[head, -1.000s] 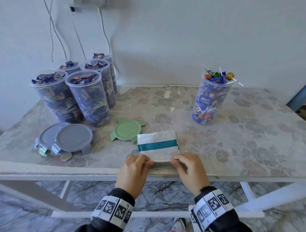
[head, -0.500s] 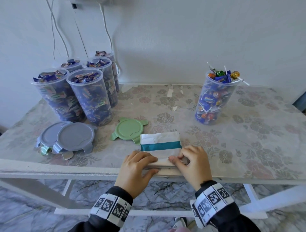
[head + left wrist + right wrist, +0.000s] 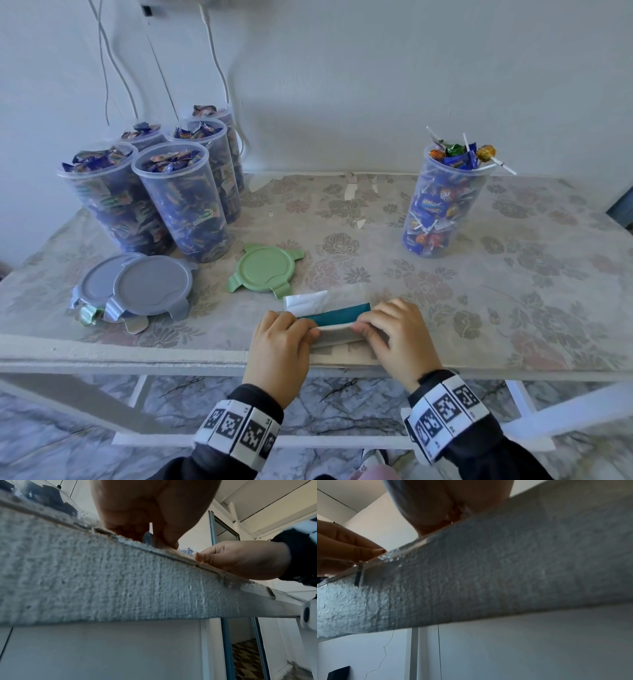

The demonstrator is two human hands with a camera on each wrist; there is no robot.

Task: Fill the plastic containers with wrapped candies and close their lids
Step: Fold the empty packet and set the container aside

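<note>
Both hands are pinching a flat white bag point(image 3: 325, 310) with a teal stripe and folding it up at the front edge of the counter point(image 3: 513, 291): the left hand point(image 3: 279, 346) has its fingers curled on the left end of the fold, and the right hand point(image 3: 399, 337) has its fingers curled on the right end. The bag sits very close to the edge, so I think it could slide off and drop to the floor if one hand lets go. An elbow or sleeve could also bump the green lid point(image 3: 265, 269), which lies just beside the bag. Now the counting. There are five tall clear containers point(image 3: 185, 202) packed with blue wrapped candies, all bunched at the back left, and none has a lid on. One more container point(image 3: 445, 202) stands alone at the right, full of lollipops with sticks poking out (those sticks may stop a lid from shutting, I think). Two grey lids point(image 3: 150, 286) lie overlapped in front of the bunch, with bits of more lids peeking from under them, too hidden to count.
</note>
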